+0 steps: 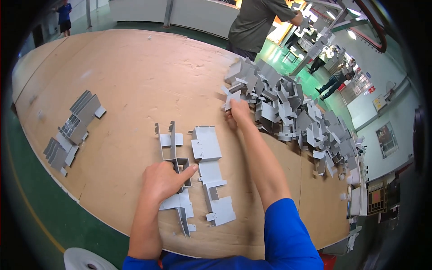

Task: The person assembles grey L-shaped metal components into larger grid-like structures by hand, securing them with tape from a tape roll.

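Observation:
Grey bent sheet-metal brackets lie on a large brown-covered table. My left hand (165, 181) is closed over one bracket (183, 165) in the middle of the near left row, its thumb pointing right; the palm hides part of that piece. At the pile's near left edge my right hand (237, 113) pinches another bracket (232, 99), its fingertips partly hidden. Beside my left hand runs a second row, with a wide flat bracket (206, 143) at its far end and another bracket (222, 210) at its near end.
A jumbled pile of brackets (288, 105) spreads along the table's right side. Several more brackets (74, 128) stand grouped near the left edge. Beyond the table (121, 67) stands a person in a dark shirt (254, 27). A white roll (85, 258) is at the lower left.

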The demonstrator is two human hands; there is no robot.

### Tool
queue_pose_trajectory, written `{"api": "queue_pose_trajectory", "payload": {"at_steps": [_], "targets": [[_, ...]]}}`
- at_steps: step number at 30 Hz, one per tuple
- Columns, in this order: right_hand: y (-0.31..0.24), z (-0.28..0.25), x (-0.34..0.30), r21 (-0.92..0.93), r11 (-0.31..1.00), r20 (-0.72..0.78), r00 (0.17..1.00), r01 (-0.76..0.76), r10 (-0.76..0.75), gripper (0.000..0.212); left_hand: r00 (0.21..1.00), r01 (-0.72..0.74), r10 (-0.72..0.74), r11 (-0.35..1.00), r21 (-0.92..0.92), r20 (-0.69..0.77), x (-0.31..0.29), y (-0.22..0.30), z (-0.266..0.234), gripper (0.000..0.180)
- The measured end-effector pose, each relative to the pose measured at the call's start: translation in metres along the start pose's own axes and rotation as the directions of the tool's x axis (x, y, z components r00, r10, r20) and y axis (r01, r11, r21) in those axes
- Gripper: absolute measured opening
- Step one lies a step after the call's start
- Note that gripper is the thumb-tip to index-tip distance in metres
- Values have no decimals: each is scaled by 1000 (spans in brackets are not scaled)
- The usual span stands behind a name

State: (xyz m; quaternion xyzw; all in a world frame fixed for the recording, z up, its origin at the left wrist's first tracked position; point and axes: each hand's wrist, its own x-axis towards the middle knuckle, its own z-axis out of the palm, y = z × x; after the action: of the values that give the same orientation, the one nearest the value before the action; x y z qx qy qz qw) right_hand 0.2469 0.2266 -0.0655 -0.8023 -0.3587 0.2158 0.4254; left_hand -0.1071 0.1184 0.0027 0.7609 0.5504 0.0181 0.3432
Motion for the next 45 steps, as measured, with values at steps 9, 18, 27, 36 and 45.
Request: {"api": "queue_pose_trajectory", "payload": {"at_steps": [9,18,27,36,45], "targets": [[11,-45,-109,809,510,419,896,-293,-149,20,986,-10,4,999,-32,-167,5,-19,-6,78],[-59,-60,-270,489,865,533,824,-111,-195,29,971,187,-214,956,-227,-104,6,-46,-32,83],[-59,-7,-356,118,980,459,866,160,-197,28,980,108,-150,951,-290,-127,12,-54,-33,82],[-39,18,-371,-42,816,447,741,577,-501,22,989,55,-94,950,-309,-113,28,-71,-18,82],[-36,26,-349,-188,816,739,626,546,-248,34,992,43,-82,935,-353,-96,24,-59,-28,79]]}}
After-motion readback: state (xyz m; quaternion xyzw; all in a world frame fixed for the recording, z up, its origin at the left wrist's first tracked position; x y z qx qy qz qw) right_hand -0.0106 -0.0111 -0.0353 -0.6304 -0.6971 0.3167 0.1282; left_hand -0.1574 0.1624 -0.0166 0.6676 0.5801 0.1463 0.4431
